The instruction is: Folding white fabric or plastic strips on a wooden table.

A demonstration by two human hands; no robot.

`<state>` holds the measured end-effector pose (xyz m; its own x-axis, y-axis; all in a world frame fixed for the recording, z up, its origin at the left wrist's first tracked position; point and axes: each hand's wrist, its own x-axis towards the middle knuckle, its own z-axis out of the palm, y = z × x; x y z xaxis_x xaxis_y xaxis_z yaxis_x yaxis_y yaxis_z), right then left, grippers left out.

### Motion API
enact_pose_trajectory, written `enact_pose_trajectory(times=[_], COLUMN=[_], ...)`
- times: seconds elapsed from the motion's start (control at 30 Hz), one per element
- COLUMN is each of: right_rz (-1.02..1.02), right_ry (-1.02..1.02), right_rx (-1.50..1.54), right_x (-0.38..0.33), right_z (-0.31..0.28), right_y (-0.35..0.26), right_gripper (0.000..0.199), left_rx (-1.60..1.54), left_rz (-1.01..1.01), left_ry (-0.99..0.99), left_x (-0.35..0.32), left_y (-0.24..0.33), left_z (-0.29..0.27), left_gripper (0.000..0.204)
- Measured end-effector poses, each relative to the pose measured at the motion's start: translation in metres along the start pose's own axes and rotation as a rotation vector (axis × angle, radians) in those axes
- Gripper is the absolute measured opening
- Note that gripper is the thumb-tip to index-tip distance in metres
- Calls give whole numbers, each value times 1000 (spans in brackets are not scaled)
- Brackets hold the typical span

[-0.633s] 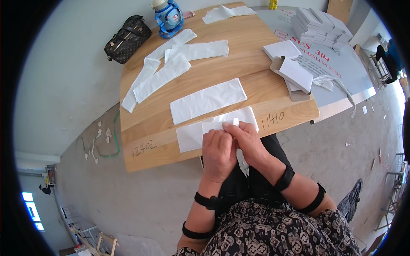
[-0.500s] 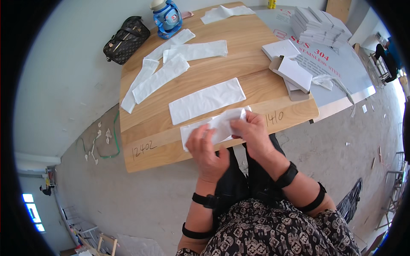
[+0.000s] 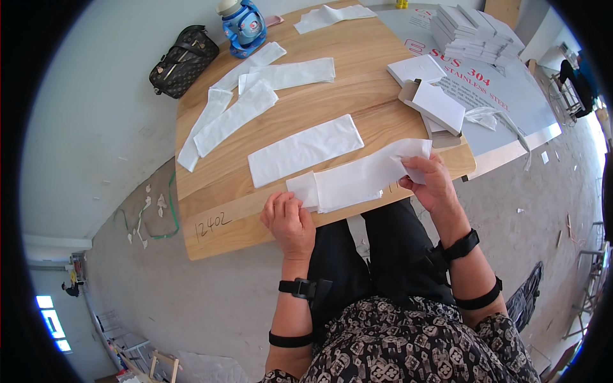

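From where I stand, the two hands have just come apart. A moment ago they were knuckle to knuckle at the near edge of the desk [image 3: 214,201]; now the right hand [image 3: 433,182] is well out to the side, and a white strip [image 3: 364,175] stretches between the two. The right hand has its far end pinched between thumb and fingers, that end crumpled a little and lifted off the wood. The left hand [image 3: 290,222] sits at the other side, fingers curled, tips against a short white piece [image 3: 303,191] at the near left; I can't tell whether it grips that or merely rests on it, nor whether the piece belongs to the strip or lies beneath it.

To my eye, the change means the strip is now opened out lengthwise rather than bunched, so the work on it looks midway, with only the right hand clearly holding on.

Just beyond it a second white strip [image 3: 306,150] lies flat, apart from both hands. Farther back are a loose group of strips [image 3: 236,118] and, to the right, an open white box [image 3: 440,107].
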<state>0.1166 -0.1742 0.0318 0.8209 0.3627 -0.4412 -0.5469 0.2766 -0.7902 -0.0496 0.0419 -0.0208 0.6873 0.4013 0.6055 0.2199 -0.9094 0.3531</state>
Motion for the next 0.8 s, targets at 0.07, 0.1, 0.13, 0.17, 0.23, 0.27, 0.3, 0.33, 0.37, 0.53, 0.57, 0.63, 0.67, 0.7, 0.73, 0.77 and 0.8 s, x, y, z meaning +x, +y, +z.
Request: enact_pose_trajectory(times=[0.07,0.1,0.13,0.17,0.23,0.27,0.3,0.33,0.37,0.53,0.57,0.63,0.67,0.7,0.73,0.77,0.8], right_rz=[9,14,13,-40,-94,-131,-166,-165,-413,-975,-962,-961,-925,-936,-955,-956,-935], right_ry=[17,35,36,48,61,70,76,75,253,71,-145,-417,-480,-473,-482,-486,-492], right_rx=[-50,-101,-101,-190,-280,-431,-583,-584,-977,-1533,-1488,-1576,-1599,-1587,-1560,-1556,-1635], right_x=[3,4,6,9,14,17,17,17,14,-5,-11,-17,-19,-13,-12,-11,-12], right_z=[-5,-8,-12,-15,-21,-25,-25,-24,-22,20,30,52,62,61,66,65,66], right_y=[6,8,11,15,18,18,18,21,25,39,43,65,72,86,94,98,100], right_gripper=[18,17,17,16,16,23,30,30,41,73,79,86,91,92,94,94,97], left_rx=[21,20,32,44,51,57,59,55,51,64,56,58,61,48,63,77,82], left_rz=[9,9,-5,-20,-23,-26,-28,-16,-4,-14,-14,-6,-1,2,18,35,31], left_ry=[-2,-2,-15,-27,-40,-52,-52,-52,-52,-73,-80,-78,-74,-77,-78,-79,-78], left_x=[-2,-3,-4,-5,-5,-5,-5,-5,-4,-7,-7,-6,-5,-5,-4,-4,-9], left_y=[-1,-2,-4,-5,-4,-4,-4,-4,-4,-7,-6,-5,-5,-4,-4,-5,-10], left_z=[-2,-2,-2,-2,-2,-2,-2,-2,-2,-5,-2,-2,-3,3,1,-1,0], left_gripper=[18,18,18,18,18,17,17,17,17,15,14,14,13,13,13,13,13])
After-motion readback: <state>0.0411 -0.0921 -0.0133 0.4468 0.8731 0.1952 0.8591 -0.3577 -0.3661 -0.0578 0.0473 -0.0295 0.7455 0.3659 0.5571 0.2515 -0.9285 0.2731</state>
